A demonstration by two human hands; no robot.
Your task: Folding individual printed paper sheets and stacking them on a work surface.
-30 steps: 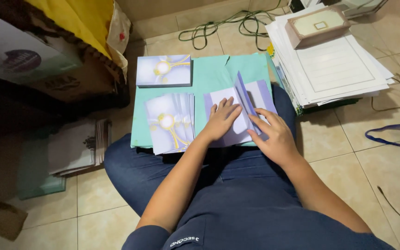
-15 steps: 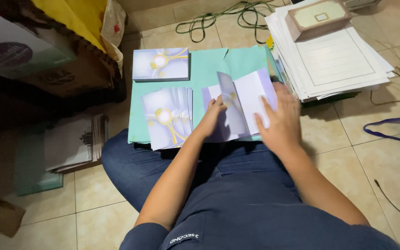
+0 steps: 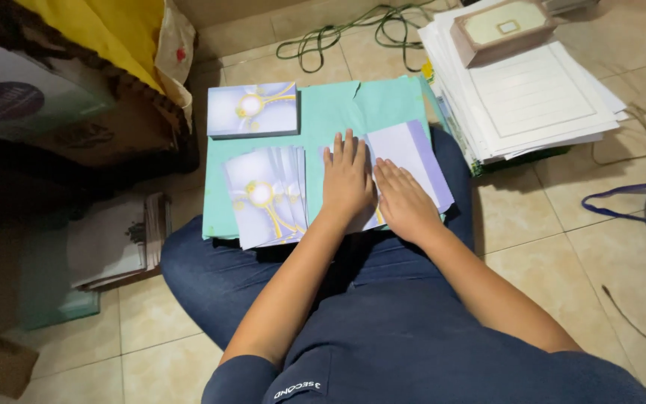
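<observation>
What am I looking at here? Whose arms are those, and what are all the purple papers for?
There is no machine here. A person sits on a tiled floor with a camera on their head, so you look down at their own arms. Both hands lie flat, palms down, on a folded pale purple card: the left hand and the right hand press it side by side. The card lies on a green sheet across the person's lap. Beside the left hand is a fanned pile of purple cards with a gold swirl, and a neat stack of them sits further away. A big pile of white papers stands to the right.
</observation>
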